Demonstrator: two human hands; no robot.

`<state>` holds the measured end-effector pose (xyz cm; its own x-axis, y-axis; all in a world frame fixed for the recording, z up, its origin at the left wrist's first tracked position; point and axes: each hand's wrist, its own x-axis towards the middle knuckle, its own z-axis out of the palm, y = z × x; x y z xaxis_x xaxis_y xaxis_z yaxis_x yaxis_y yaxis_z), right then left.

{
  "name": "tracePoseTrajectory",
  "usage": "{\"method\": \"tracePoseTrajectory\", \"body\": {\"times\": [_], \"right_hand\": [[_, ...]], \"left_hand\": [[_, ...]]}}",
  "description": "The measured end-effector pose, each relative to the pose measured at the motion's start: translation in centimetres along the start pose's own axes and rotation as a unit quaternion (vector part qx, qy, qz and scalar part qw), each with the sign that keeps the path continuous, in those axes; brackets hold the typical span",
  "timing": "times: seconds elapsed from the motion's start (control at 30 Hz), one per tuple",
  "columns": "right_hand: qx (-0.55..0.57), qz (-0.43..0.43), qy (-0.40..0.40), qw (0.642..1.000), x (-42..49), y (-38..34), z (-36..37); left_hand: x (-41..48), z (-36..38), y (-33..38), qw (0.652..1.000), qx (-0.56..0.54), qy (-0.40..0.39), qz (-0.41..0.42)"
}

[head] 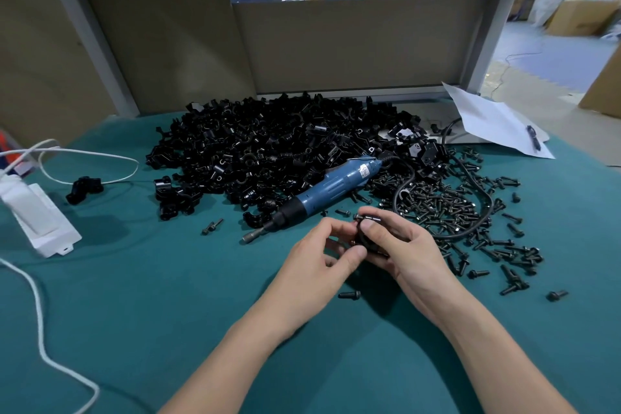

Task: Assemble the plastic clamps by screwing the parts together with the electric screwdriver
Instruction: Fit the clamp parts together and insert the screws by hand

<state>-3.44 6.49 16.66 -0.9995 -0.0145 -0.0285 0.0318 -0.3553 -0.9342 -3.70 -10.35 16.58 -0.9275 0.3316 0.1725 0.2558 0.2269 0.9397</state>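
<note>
My 2 hands together above the green table (168, 296), left hand (319, 259) pinching a black clamp (364, 241) with curled fingers, right hand (406, 245) curled round its other side, blue screwdriver (322, 192) lying just behind, clamp pile (268, 145) beyond, screws (453, 208) right.

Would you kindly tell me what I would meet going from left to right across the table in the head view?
White power box → lone black clamp → two loose screws → held clamp, gripped by left hand and right hand → heap of screws → stray screw.
</note>
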Motion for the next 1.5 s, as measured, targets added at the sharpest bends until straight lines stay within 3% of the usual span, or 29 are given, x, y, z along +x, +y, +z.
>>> {"method": "tracePoseTrajectory", "body": {"times": [0.1, 0.2, 0.4, 0.57, 0.7, 1.23, 1.37, 1.5], "right_hand": [[-0.003, -0.012, -0.003, 1.000, -0.14, -0.02, 0.13], [-0.024, -0.020, -0.010, 0.999, -0.33, -0.13, 0.20], [-0.046, -0.007, -0.005, 0.999, -0.13, 0.01, 0.05], [-0.063, -0.018, -0.011, 0.998, -0.12, 0.07, -0.04], [-0.078, -0.018, -0.019, 0.997, -0.20, 0.09, -0.11], [-0.058, -0.008, -0.011, 0.998, -0.24, -0.06, 0.01], [-0.034, -0.019, -0.017, 0.999, -0.17, -0.23, -0.20], [-0.060, -0.036, -0.035, 0.997, -0.20, -0.12, -0.45]], "left_hand": [[0.15, 0.05, -0.19, 0.999, -0.025, 0.025, -0.031], [0.30, 0.03, -0.57, 0.999, 0.018, 0.016, -0.045], [-0.03, -0.38, -0.46, 0.991, 0.130, 0.001, 0.033], [0.04, -0.40, -0.28, 0.998, 0.049, 0.018, -0.019], [0.02, -0.48, -0.31, 0.995, 0.097, 0.025, -0.026], [-0.16, -0.18, -0.02, 0.996, 0.073, 0.023, 0.049], [0.00, -0.33, -0.06, 0.998, 0.048, 0.049, -0.004], [0.17, -0.63, -0.33, 0.998, 0.038, -0.021, -0.055]]}}
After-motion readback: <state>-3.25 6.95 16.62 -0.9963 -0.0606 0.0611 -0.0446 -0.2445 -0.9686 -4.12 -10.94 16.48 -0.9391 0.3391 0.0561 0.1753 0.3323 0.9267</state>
